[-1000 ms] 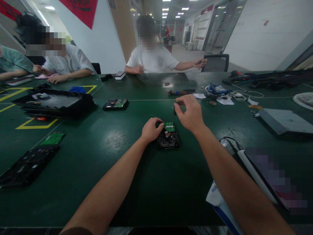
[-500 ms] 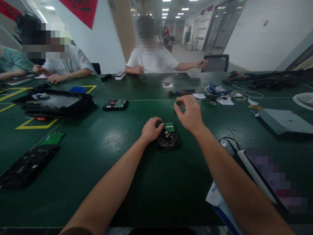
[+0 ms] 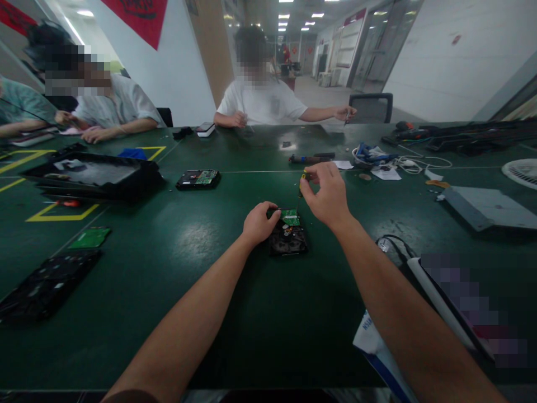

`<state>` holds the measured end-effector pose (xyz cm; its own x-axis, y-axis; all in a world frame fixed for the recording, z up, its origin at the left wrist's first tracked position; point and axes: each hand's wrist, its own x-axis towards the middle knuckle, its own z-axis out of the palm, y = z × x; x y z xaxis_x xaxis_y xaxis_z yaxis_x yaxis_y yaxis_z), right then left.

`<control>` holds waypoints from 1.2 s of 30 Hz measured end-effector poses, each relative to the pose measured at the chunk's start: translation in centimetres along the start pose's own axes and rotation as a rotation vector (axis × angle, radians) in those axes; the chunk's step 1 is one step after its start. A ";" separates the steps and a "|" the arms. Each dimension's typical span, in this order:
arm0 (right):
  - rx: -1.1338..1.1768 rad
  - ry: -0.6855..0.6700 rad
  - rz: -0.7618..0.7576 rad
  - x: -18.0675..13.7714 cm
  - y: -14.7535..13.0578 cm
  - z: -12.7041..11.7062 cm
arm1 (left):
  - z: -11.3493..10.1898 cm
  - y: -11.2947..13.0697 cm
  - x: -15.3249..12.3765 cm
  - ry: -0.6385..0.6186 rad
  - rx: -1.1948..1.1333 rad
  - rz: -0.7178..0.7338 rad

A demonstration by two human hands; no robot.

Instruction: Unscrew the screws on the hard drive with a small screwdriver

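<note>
At the far-left corner of the hard drive, which lies on the surface, the left grip clasps its edge; above the drive's far-right corner, the right grip pinches an upright screwdriver.

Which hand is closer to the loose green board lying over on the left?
The left hand: it holds the left side of the black drive, to the right of the loose green board. The right hand, pinching a screwdriver, is farther right.

Black hard drive lying flat, green board showing, screwdriver nearly upright
</note>
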<state>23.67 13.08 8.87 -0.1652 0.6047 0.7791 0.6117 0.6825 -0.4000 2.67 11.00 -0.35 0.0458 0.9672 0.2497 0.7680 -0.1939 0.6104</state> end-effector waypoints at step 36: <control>0.015 -0.149 0.069 0.7 -0.7 -1.4 | -0.1 0.0 0.1 -0.014 0.066 0.018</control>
<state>24.16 12.41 10.33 -0.2370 0.7037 0.6698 0.6141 0.6428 -0.4580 2.62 11.05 -0.32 0.0686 0.9659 0.2495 0.8073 -0.2007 0.5550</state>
